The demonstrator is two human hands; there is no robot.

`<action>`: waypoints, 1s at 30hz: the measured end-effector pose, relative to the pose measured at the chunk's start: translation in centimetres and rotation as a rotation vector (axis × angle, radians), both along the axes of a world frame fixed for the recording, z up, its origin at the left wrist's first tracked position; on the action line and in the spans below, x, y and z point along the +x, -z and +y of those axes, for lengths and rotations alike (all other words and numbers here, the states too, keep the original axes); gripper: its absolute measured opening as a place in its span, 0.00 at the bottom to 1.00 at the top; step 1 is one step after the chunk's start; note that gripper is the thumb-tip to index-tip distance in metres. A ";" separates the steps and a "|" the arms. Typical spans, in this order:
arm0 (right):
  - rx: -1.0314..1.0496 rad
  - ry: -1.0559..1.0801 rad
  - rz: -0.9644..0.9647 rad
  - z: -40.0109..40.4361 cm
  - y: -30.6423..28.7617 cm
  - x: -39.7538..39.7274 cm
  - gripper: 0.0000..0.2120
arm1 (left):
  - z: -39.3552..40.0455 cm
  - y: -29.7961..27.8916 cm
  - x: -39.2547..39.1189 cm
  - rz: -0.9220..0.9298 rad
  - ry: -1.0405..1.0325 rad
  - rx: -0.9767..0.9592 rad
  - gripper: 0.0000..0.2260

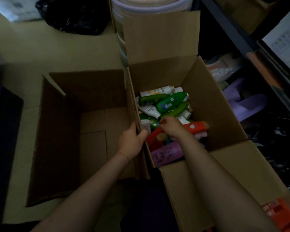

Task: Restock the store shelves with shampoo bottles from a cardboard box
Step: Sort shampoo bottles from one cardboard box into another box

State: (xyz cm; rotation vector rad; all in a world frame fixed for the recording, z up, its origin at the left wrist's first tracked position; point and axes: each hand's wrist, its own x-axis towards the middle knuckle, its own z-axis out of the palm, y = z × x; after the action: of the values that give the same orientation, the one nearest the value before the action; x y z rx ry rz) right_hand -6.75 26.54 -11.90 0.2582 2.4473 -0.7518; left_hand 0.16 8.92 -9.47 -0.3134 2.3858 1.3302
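An open cardboard box (pixel 213 104) stands on the floor with several shampoo bottles lying loose in it: green ones (pixel 172 100), white ones (pixel 155 91), red ones (pixel 197 127) and a purple one (pixel 166 153) nearest me. My left hand (pixel 132 141) grips the box's left wall, thumb inside. My right hand (pixel 172 127) reaches down into the box with curled fingers over a red bottle (pixel 155 135); whether it holds it is hidden by the hand.
An empty cardboard box (pixel 84 124) sits directly left of the full one. Dark metal shelving (pixel 241 41) with packaged goods runs along the right. A black bag (pixel 74 15) and a white bucket (pixel 151 9) stand behind the boxes.
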 end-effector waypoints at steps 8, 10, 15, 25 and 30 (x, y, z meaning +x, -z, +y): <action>0.278 -0.450 -0.223 -1.6 4.8 0.9 0.19 | 0.1 0.1 0.6 0.001 -0.060 0.122 0.09; 0.221 -0.396 -0.165 -2.2 4.2 1.0 0.17 | 0.0 0.0 0.5 0.006 -0.059 0.114 0.10; -0.012 -0.208 0.031 -0.8 -0.3 0.6 0.16 | -0.2 0.0 0.1 -0.007 -0.090 0.139 0.26; -0.696 0.348 0.437 2.8 -10.8 0.2 0.10 | 3.4 -4.1 -5.1 0.387 0.289 -0.118 0.33; -0.293 0.412 0.208 5.0 -3.7 -2.3 0.13 | 4.9 -2.9 -5.2 0.359 0.290 -0.428 0.25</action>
State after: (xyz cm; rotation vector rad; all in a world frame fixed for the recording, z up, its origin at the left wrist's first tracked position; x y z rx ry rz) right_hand -9.07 31.57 -8.17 0.6060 2.4583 -1.3601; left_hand -5.01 13.78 -6.61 0.1733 2.8711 0.7895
